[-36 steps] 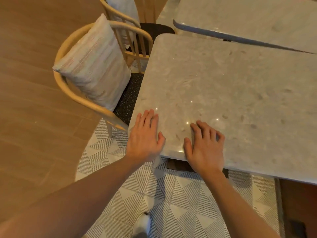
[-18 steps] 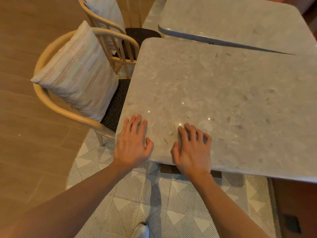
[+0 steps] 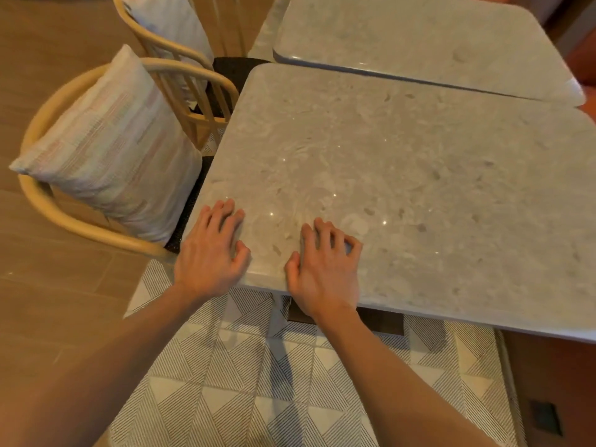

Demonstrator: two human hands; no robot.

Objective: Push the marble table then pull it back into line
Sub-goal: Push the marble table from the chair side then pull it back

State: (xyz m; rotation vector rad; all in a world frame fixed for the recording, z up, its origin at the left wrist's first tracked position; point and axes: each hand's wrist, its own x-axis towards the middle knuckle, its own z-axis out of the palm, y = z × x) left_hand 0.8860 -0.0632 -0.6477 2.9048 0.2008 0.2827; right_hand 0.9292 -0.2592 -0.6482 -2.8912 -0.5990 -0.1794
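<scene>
Pressing both hands on marble table (image 3: 403, 175) near edge, I see left hand (image 3: 209, 256) at front-left corner, fingers (image 3: 225, 214) spread flat, nothing gripped. Right hand (image 3: 325, 272) just beside, fingers curled, tips on top, thumb over rim. Table sits skewed vs second table (image 3: 419, 40) behind, narrow gap btwn. Chair (image 3: 96, 227) w/ cushion (image 3: 109, 153) at left; patterned rug (image 3: 274, 382) below.

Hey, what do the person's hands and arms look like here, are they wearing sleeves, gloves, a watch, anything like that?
Both arms are bare as far as the picture shows: no sleeve shows anywhere along either forearm. The left hand and the right hand have no gloves, and no rings, watch or bracelet can be seen on the fingers or wrists. Fingernails look short and unpainted.
</scene>
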